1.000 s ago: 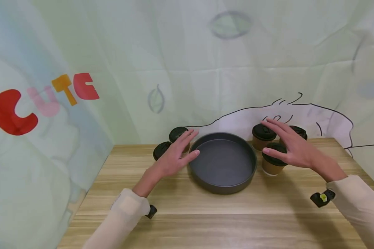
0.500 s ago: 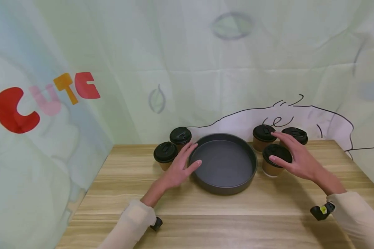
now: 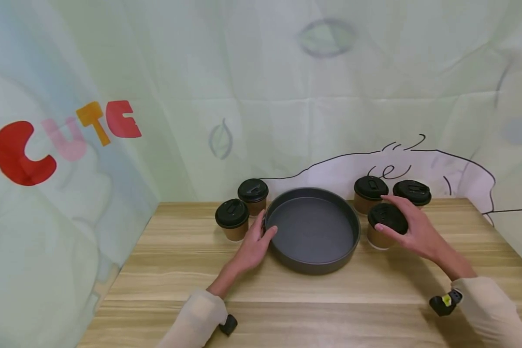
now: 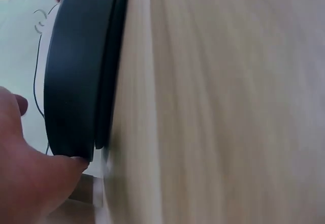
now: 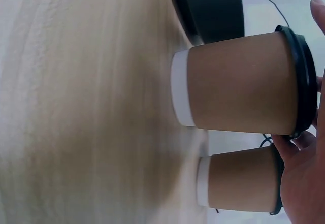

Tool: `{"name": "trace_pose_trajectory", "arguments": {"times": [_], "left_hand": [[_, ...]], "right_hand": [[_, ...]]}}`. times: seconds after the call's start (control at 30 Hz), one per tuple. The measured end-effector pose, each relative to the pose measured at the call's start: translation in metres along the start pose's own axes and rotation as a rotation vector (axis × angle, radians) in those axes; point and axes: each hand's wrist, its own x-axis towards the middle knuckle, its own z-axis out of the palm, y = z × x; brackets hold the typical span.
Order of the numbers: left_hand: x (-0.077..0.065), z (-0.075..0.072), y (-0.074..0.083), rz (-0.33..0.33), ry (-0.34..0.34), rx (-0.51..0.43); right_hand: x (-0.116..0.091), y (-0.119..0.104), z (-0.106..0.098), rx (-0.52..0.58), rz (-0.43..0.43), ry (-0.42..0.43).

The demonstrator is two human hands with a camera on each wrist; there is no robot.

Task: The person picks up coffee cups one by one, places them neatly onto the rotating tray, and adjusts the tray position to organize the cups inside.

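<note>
From where I stand, the round dark pan (image 3: 313,232) sits flat on the wooden table (image 3: 313,304), and the person's left hand (image 3: 253,249) has come right to its left side, thumb apart from the fingers, a digit touching the pan's wall. I can't tell whether it has any grip there. To the pan's right, the right hand (image 3: 419,234) arches over the front cup (image 3: 386,217), thumb and fingers spread on either side of the black lid; the thumb stands off from it, and whether the fingertips touch I can't tell.

Two more lidded cups stand behind that one: the middle cup (image 3: 369,195) just beside the pan's right rear, the outer cup (image 3: 411,192) farther right of it. Left of the pan are the left cup (image 3: 232,220) and the rear cup (image 3: 253,195), the latter near the pan's back left.

Behind the pan, the table's far edge runs close against the printed backdrop (image 3: 304,121). In front of the pan, bare wood spreads broadly toward the person; only narrow gaps separate it from the cups beside it.
</note>
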Motion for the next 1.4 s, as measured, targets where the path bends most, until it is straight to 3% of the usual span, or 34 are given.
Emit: {"name": "trace_pose_trajectory", "arguments": {"times": [0.1,0.2,0.67,1.03,1.17,1.4], "left_hand": [[0.001,0.003,0.0,-0.04,0.042,-0.076],[0.001,0.004,0.001,-0.091,0.073,-0.094],[0.013,0.009,-0.002,-0.238,0.163,-0.287],[0.011,0.012,0.0,-0.272,0.189,-0.389],[0.008,0.015,0.002,-0.292,0.197,-0.406],[0.004,0.021,0.003,-0.267,0.228,-0.413]], "right_hand": [[-0.003,0.001,0.003,0.009,0.02,0.004],[-0.006,0.002,0.005,0.025,0.044,0.004],[-0.008,0.008,0.015,0.106,0.127,0.024],[-0.012,0.007,0.019,0.178,0.263,0.009],[-0.013,0.009,0.02,0.194,0.281,0.004],[-0.013,0.009,0.02,0.203,0.285,0.01]]}}
